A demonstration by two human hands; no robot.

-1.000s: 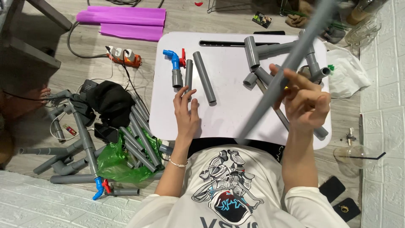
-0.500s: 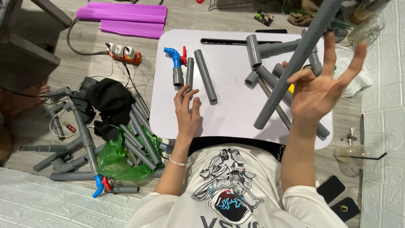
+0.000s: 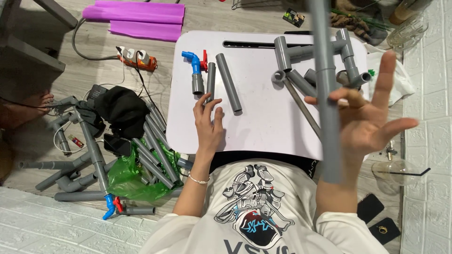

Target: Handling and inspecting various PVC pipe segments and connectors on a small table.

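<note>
My right hand (image 3: 372, 124) is raised above the white table (image 3: 263, 127). It pinches a long grey pipe (image 3: 325, 117) between thumb and forefinger, with the other fingers spread wide. The pipe stands nearly upright, close to the camera. My left hand (image 3: 209, 124) lies flat on the table, its fingertips touching a short grey pipe (image 3: 210, 80). Beside that lie a longer grey pipe (image 3: 228, 88) and a blue valve elbow with a red handle (image 3: 193, 61). A joined assembly of grey pipes and fittings (image 3: 301, 51) lies at the table's far right, partly hidden by the raised pipe.
On the floor to the left are several grey pipes (image 3: 155, 146) over a green bag (image 3: 125, 174), a pipe frame (image 3: 89, 146), black cloth (image 3: 120, 108), a power strip (image 3: 136, 57) and purple rolls (image 3: 141, 19). A plastic cup with a straw (image 3: 395, 171) stands at the right.
The long pipe swung from a slant to nearly upright. My right hand's fingers spread apart, leaving a thumb-and-forefinger hold. My left hand stayed on the table.
</note>
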